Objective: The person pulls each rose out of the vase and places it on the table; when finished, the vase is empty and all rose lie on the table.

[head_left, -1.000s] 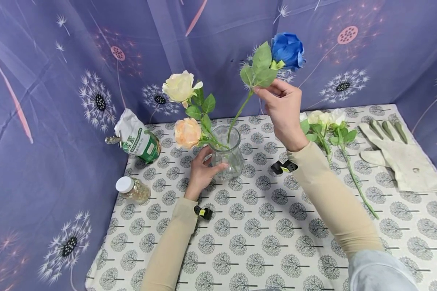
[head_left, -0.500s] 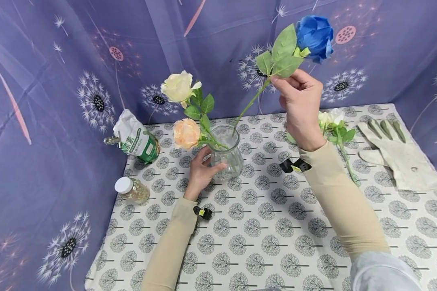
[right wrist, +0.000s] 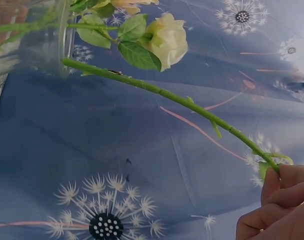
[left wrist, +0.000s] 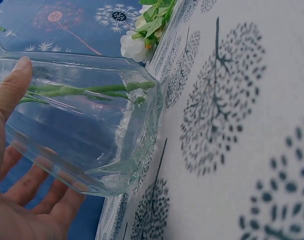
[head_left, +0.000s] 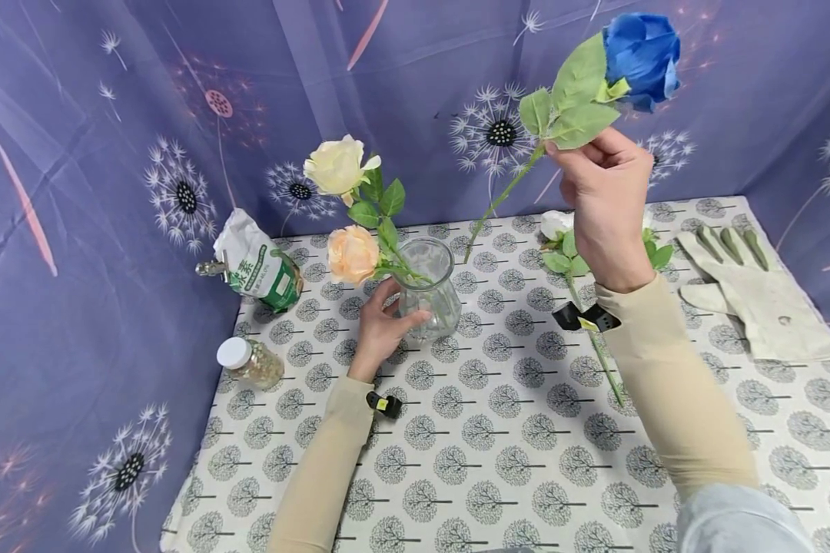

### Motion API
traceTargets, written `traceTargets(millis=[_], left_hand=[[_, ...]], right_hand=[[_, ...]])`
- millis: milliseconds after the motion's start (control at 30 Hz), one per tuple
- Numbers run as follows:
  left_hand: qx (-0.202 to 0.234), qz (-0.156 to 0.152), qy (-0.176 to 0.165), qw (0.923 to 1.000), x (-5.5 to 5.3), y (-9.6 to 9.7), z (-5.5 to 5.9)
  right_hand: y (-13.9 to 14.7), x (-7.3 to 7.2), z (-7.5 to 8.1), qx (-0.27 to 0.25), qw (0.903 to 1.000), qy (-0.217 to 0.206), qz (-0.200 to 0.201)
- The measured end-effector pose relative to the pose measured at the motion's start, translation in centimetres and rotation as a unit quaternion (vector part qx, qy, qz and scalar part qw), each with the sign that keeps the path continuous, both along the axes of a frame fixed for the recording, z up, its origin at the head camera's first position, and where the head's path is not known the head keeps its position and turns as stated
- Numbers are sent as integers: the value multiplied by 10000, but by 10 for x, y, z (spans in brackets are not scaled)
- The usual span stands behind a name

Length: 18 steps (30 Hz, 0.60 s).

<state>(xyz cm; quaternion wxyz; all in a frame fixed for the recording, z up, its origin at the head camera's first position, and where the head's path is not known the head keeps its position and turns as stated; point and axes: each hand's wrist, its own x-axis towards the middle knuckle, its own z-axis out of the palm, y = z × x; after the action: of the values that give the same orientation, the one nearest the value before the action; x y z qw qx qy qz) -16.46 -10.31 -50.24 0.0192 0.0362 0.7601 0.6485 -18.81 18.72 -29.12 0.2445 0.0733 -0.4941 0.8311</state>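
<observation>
A person's right hand (head_left: 612, 203) pinches a blue rose with broad, smooth, overlapping petals (head_left: 642, 61) just below its oval, matte green leaves, holding it tilted up in the air. Its slim green stem, knobbly with small nubs, slants down; the cut end is outside the vase, near the rim.

The left hand (head_left: 382, 330) grips the lower body of a clear, glossy glass vase (head_left: 446, 306), thumb on one side and fingers curled round the other. The vase has a rounded lip, faceted walls and a wider base, and stands on the tabletop (head_left: 484, 461), covered with off-white cloth printed with grey trees.

Inside the vase are the green stems of a ruffled cream rose (head_left: 335, 165) and a peach rose with layered petals (head_left: 353, 254), both leaning left over the rim.

Farther left stand a clear jar with a white lid, holding small pale bits (head_left: 263, 367), and a crinkled white-and-green bag (head_left: 263, 269) with a metal clip (head_left: 210, 268).

To the right, white flowers with green leaves (head_left: 556, 224) lie partly hidden behind the right hand, near an off-white fabric glove with dark green fingers (head_left: 768, 296).
</observation>
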Motion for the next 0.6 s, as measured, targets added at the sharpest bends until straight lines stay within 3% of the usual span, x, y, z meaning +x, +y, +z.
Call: traceTargets(millis=[233,400,600], left_hand=[[-39,11,-53,10000,-1,0,-2],[-54,18,-13,10000,-1,0,-2],[-32,9,100,9999,-1,0,-1]], right_hand=[[19,2,-5,-99,9988,-450,150],[34,2,-14,356,9944,-988,93],[47,3,-30,1004,9810,-1647,188]])
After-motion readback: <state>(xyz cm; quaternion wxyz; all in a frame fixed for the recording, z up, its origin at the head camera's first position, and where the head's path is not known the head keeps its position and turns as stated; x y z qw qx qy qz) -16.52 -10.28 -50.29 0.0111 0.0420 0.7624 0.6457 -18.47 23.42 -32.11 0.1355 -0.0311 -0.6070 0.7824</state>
